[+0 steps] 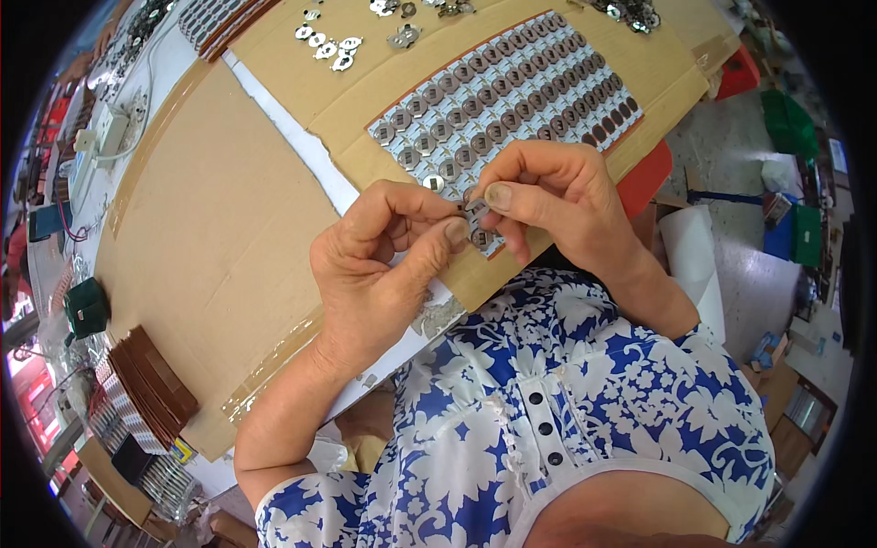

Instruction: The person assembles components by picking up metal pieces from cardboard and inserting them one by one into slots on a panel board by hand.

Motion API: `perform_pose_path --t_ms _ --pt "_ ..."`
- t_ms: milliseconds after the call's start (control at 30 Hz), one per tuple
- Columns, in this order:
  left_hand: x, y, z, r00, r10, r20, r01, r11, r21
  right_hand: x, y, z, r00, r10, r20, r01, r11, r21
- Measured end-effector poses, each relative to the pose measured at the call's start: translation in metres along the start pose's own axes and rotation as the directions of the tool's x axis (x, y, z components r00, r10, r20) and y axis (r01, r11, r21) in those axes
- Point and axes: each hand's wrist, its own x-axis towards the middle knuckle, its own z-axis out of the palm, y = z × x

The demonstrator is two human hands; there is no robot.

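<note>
My left hand and my right hand meet at the near corner of a panel of small circuit boards. Between their fingertips is a small silvery metal piece, pinched from both sides. A dark bit shows at the left fingertips; its exact kind is too small to tell. Rows of round, dull-grey metal parts cover most of the panel. One brighter round piece lies at its left edge, near my left index finger. A few dark red oval spots at the panel's right end carry no metal part.
Loose silvery metal pieces lie on the cardboard beyond the panel, with another pile at the far right. Stacked brown panels stand at the left. A red stool is beside the table's right edge.
</note>
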Motion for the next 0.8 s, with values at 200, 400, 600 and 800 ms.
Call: perform_pose_path --t_ms 200,400,600,800 --pt "0.002 0.006 -0.002 0.986 -0.162 -0.037 0.156 0.979 -0.132 -0.006 0.023 0.019 0.931 -0.346 -0.117 0.314 0.921 -0.23" --pt "-0.002 0.018 -0.002 0.997 0.072 0.019 -0.074 0.965 0.252 -0.017 0.021 0.018 0.98 -0.153 -0.129 0.152 0.988 -0.019" --pt "0.001 0.0 -0.004 0.917 0.34 0.209 -0.398 0.821 0.409 -0.022 0.024 0.022 0.701 -0.71 0.075 0.529 0.446 -0.722" --pt "0.004 0.012 -0.011 0.976 -0.155 0.153 0.128 0.976 0.174 -0.021 0.031 0.022 0.772 -0.636 0.011 0.486 0.579 -0.655"
